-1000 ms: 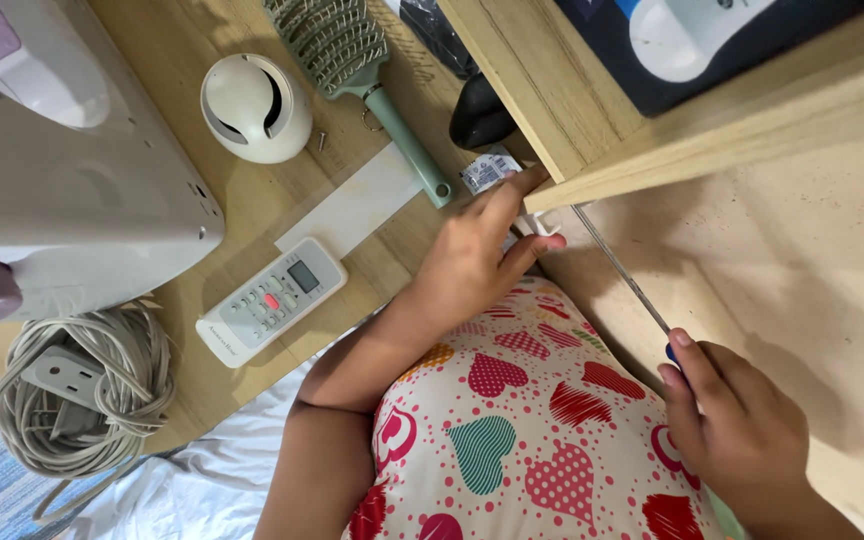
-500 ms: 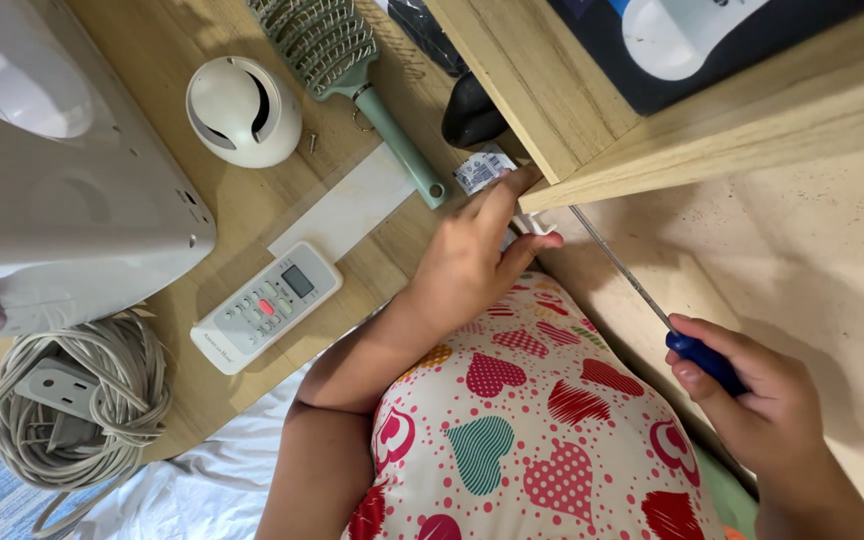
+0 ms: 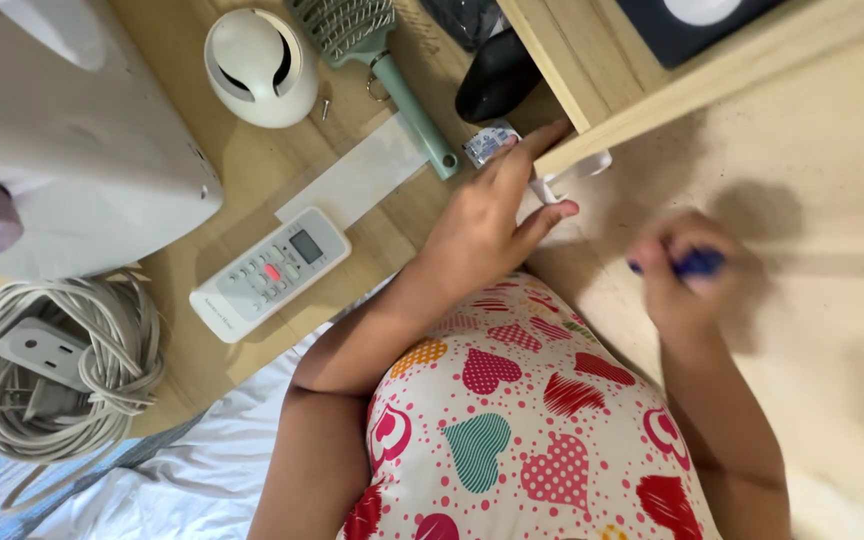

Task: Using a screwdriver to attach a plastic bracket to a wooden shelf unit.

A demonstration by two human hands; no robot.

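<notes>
Screwdriver (image 3: 697,263), blurred, lies level in right hand (image 3: 680,285), axis unclear

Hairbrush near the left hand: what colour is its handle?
The hairbrush handle is pale green, clearest in the head view.

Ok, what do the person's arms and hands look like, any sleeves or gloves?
Both arms are bare to the top edge of view: no sleeves, gloves or watch visible. The left hand shows no rings; the right hand is motion-blurred, so fine detail there is unclear.

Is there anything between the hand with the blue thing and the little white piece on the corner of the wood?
Nothing visible. Only bare pale surface lies between the right hand, which grips the blue-handled tool, and the white piece that the left hand touches.
</notes>
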